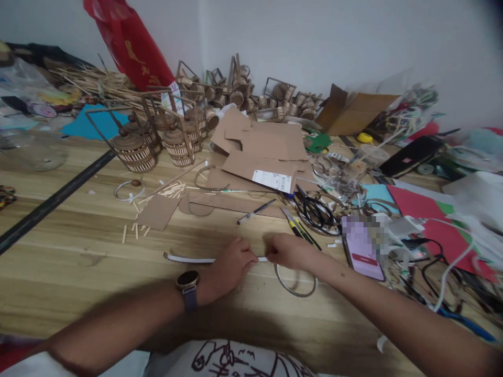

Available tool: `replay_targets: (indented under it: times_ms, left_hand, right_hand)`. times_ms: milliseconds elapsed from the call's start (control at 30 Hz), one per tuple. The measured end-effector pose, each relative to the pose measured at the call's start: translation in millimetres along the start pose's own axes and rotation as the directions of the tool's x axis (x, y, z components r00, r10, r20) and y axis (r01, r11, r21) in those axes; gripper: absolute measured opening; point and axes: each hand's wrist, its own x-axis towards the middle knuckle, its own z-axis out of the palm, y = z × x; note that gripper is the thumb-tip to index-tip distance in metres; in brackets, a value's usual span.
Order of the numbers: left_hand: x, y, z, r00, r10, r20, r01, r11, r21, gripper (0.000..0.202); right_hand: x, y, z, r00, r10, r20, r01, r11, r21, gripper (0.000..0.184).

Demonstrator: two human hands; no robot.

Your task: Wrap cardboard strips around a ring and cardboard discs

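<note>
A narrow strip with a white upper face (192, 259) lies lengthwise on the wooden table in front of me, its left end brownish. My left hand (234, 262), with a watch on the wrist, presses its fingers together on the strip. Close to its right, my right hand (288, 251) is closed on the same strip, and a short white piece shows between the two hands. Below the right hand a thin ring-shaped band (297, 296) rests on the table; whether it joins the strip is hidden. A yellow-and-black cutter (304, 230) lies just beyond my right hand.
Small bamboo baskets (135, 152) stand at back left. Cardboard sheets (271, 141) lie in the middle, with a pen (256, 212) and small sticks (173, 189) nearer. Black-handled scissors (316, 212), a phone (361, 248) and cables crowd the right.
</note>
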Motion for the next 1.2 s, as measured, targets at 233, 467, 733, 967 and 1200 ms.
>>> replay_targets:
  times_ms: [233, 467, 733, 967, 1200]
  left_hand:
    - [0.6, 20.8, -21.5, 0.996, -0.088, -0.022, 0.089, 0.994, 0.071, 0.015]
    - [-2.7, 28.4, -31.3, 0.986, -0.141, -0.084, 0.133, 0.986, -0.101, 0.026]
    - [-14.5, 34.9, -28.4, 0.989, -0.113, -0.092, 0.114, 0.993, 0.001, 0.029]
    - [-20.0, 43.3, -38.0, 0.984, -0.106, -0.145, 0.110, 0.994, 0.016, 0.023]
    - [-27.9, 45.7, -45.6, 0.931, 0.151, -0.332, -0.130, 0.988, 0.085, 0.026]
  right_hand:
    - [-23.6, -13.2, -5.5, 0.990, -0.049, -0.135, 0.051, 0.999, 0.006, 0.021]
    - [-50.4, -26.9, -0.5, 0.915, -0.144, -0.378, 0.146, 0.989, -0.024, 0.023]
    - [-55.7, -29.4, 19.2, 0.795, -0.197, -0.573, 0.107, 0.977, -0.186, 0.016]
    - [-57.7, -33.6, 34.6, 0.550, -0.264, -0.792, 0.151, 0.965, -0.216, 0.017]
    - [-69.1, -42.3, 34.7, 0.467, -0.139, -0.873, 0.429, 0.899, 0.086, 0.020]
